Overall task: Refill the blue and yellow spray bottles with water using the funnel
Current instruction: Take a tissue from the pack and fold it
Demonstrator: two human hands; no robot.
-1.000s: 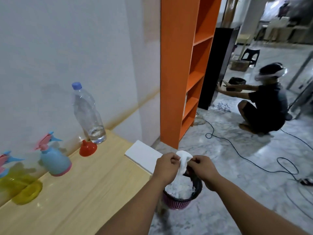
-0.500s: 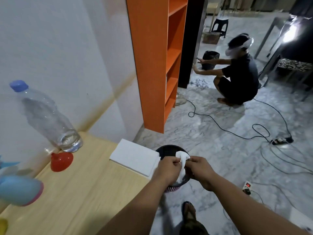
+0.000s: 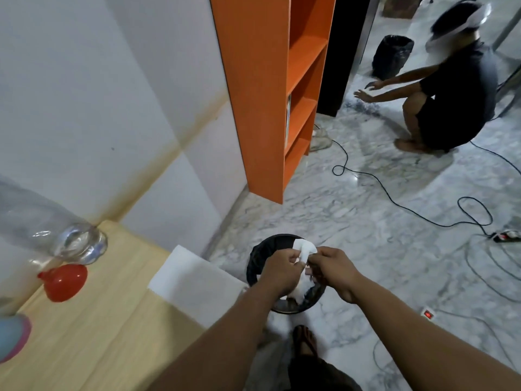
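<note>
Both my hands hold a crumpled white tissue [image 3: 303,251] over a black bin [image 3: 260,253] on the floor beside the table. My left hand [image 3: 279,270] pinches it from the left, my right hand [image 3: 332,268] from the right. On the wooden table [image 3: 112,328] the red funnel [image 3: 66,282] lies mouth down next to the clear water bottle [image 3: 56,232], which holds a little water. The blue spray bottle [image 3: 12,335] shows only its base at the left edge. The yellow spray bottle is out of view.
A white pad [image 3: 194,277] lies at the table's right end. An orange shelf unit [image 3: 270,88] stands against the wall. A person [image 3: 454,88] crouches by a black bag [image 3: 392,56]. Black cables [image 3: 417,213] and a power strip [image 3: 506,236] cross the marble floor.
The view has tilted down and to the right, so the spray bottles slid off the left edge. My hands stay over the bin with the tissue, working it between the fingers.
</note>
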